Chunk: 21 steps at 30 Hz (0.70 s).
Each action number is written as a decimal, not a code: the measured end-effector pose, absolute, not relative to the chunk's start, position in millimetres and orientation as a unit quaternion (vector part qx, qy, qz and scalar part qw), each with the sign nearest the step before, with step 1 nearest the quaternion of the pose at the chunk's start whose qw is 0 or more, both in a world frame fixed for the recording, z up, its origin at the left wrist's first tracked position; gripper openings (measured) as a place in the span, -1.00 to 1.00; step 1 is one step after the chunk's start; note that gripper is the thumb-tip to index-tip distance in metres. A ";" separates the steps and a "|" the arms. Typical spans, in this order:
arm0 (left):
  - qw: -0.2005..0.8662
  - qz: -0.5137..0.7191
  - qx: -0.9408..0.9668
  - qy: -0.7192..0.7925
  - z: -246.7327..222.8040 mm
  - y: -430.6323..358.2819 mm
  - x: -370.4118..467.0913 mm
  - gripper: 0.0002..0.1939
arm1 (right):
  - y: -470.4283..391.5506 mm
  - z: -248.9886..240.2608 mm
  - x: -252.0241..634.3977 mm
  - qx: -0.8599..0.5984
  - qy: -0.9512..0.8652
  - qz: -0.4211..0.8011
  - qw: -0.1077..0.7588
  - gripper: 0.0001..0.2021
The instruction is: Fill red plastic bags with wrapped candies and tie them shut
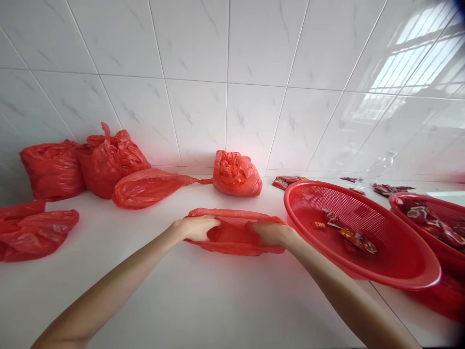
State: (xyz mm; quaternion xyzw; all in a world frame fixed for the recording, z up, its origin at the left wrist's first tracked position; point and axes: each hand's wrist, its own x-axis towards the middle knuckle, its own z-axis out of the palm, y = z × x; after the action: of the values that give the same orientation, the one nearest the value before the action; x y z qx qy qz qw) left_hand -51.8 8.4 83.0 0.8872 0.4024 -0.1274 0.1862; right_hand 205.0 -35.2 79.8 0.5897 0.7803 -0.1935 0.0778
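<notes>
A red plastic bag (236, 248) lies on the white counter in front of me, its mouth spread wide. My left hand (200, 228) reaches into it from the left side, with the thumb held apart from the fingers. From the right side my right hand (269, 232) is also inside the bag mouth, its thumb apart too. The lower fingertips of both hands are partly hidden in the bag. Only the red film of the bag shows between the hands; I see nothing in its bottom.
A red perforated basket (399, 264) with a few snack packets (351, 237) stands at right, beside another basket (399, 199) of packets. Filled red bags (238, 174) sit along the tiled wall. Loose red bags (39, 232) lie left. A clear bottle (379, 167) stands behind.
</notes>
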 end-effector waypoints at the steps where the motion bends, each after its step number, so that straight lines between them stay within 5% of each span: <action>1: 0.190 -0.113 0.895 0.387 86.9 4.1 -51.5 -0.64 | -36.4 82.3 204.5 0.581 0.784 -0.195 0.096 -0.69; 4: 0.224 -0.036 0.920 0.319 101.7 -12.4 -50.0 -0.65 | -43.6 95.4 205.0 0.526 0.822 -0.190 0.106 -0.56; 9: 0.233 0.105 0.932 0.257 112.3 -28.0 -51.8 -0.71 | -66.2 123.8 208.9 0.403 0.885 -0.231 -0.023 -0.65; 13: 0.123 0.130 0.944 0.278 91.6 -17.2 -53.8 -0.70 | -67.3 114.8 208.9 0.398 0.910 -0.074 -0.092 -0.67; 21: 0.085 0.028 0.924 0.371 45.6 9.0 -54.4 -0.68 | -40.7 52.2 210.7 0.515 0.854 0.015 0.069 -0.82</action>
State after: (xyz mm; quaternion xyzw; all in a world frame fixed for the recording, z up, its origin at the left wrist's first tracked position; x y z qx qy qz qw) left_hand -54.4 9.0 45.6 0.9243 0.3711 0.0280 0.0847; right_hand 210.7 -40.7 52.2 0.5152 0.8542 0.0147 0.0687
